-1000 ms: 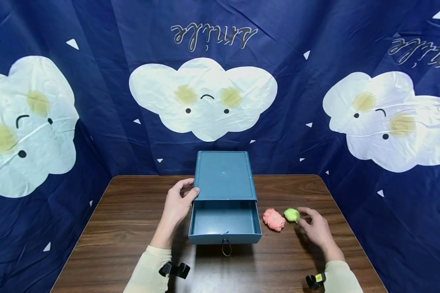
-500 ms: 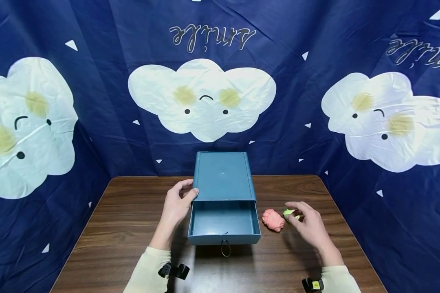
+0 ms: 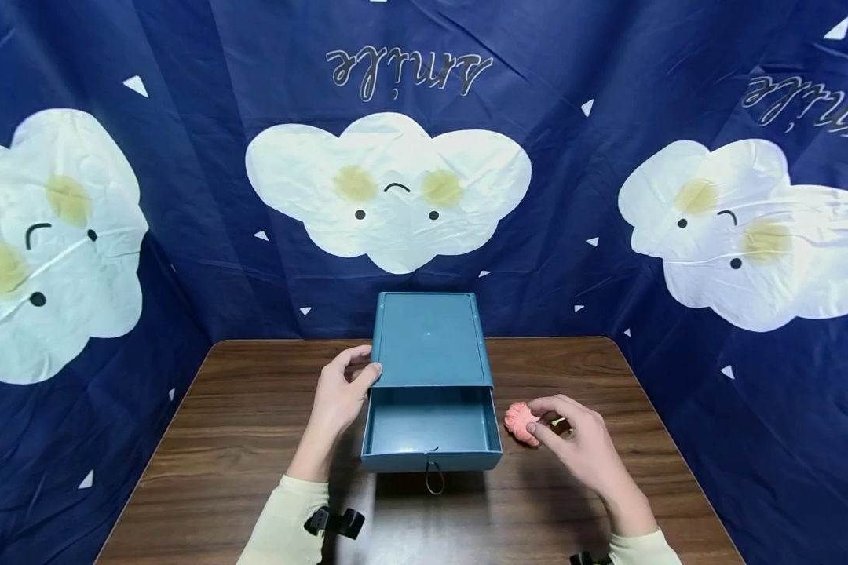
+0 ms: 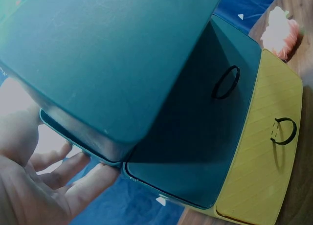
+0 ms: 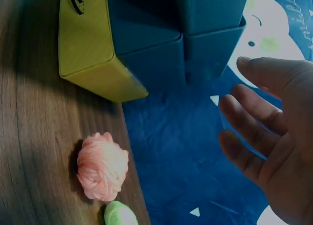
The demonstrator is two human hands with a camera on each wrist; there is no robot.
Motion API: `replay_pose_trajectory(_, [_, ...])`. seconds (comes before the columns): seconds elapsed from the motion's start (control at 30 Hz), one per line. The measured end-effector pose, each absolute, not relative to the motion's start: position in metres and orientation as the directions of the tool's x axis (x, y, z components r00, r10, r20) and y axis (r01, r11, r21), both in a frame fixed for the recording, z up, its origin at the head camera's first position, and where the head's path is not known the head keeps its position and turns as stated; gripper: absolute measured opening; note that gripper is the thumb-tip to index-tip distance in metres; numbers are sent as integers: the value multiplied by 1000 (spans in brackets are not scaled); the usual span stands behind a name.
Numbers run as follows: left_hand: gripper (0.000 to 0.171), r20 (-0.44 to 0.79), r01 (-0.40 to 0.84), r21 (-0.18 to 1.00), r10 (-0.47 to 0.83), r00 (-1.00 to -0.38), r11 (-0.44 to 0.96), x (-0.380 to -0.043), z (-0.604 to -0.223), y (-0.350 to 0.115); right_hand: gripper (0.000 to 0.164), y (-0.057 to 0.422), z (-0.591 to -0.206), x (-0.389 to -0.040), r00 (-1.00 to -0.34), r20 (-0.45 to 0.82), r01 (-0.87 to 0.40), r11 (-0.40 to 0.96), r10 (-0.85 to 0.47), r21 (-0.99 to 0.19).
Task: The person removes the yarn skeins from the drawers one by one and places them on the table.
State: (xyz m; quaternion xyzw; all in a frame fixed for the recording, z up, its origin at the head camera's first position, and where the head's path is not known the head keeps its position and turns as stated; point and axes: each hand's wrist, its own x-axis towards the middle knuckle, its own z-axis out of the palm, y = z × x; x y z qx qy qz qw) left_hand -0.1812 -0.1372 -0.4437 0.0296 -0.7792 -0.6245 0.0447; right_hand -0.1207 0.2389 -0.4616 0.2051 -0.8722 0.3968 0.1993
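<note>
A stacked drawer unit [image 3: 429,339] stands mid-table, its teal top drawer [image 3: 431,461] pulled out with bare floor inside. My left hand [image 3: 341,392] rests against the unit's left side, thumb at the front corner. In the left wrist view, that hand's [image 4: 49,191] fingertips touch an edge below the drawer. My right hand [image 3: 585,443] hovers over the pink yarn ball [image 3: 517,424]. In the right wrist view, this hand [image 5: 279,137] has parted fingers holding nothing. The pink ball lies on the wood beside a green ball [image 5: 120,215], mostly hidden behind the hand in the head view.
Below the pulled-out drawer sit a shut teal drawer [image 4: 195,122] and a yellow drawer [image 4: 266,151], each with a black loop. The brown wooden table [image 3: 254,439] meets blue cloud-printed cloth [image 3: 396,71] at the back and sides.
My right hand has moved left, from beside the green ball, across it, to above the pink yarn ball. My left hand and the drawer unit have stayed put.
</note>
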Motion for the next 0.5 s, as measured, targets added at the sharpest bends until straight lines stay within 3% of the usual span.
replay_pose_trajectory(0.5, [42,25,1,975,-104,-994,222,-184,-446,-137,32,216,-449,-95,-773,561,-629,477,-297,-614])
